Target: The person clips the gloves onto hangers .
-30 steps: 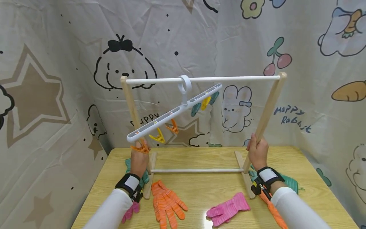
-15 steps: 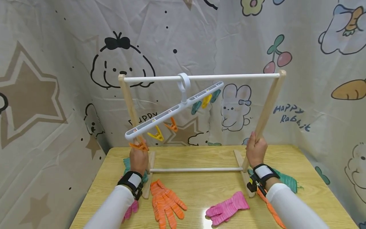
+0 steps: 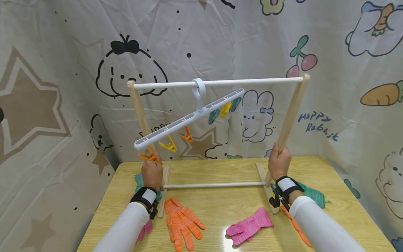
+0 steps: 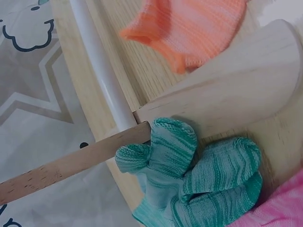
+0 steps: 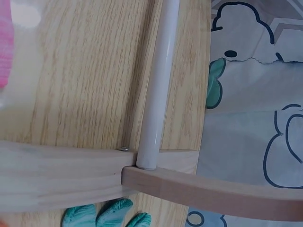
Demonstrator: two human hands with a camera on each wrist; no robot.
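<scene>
rack (image 3: 217, 83): stands upright mid worktop (image 3: 217, 210), long axis L–R, directly ahead
left hand (image 3: 151, 174): wrapped round L leg
right hand (image 3: 278, 163): wrapped round R leg
nearer: neither, one per end
hanger (image 3: 189, 119): tilted, low end to L

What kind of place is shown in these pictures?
Probably a staged indoor set, not a real laundry room: a cartoon-printed cloth backdrop, a small wooden table and a miniature drying rack with a clip hanger.

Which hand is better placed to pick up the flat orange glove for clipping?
Left, probably. The left hand grips the rack's left leg, and the orange glove lies just right of that wrist. The right hand holds the right leg, nearer the pink glove.
</scene>
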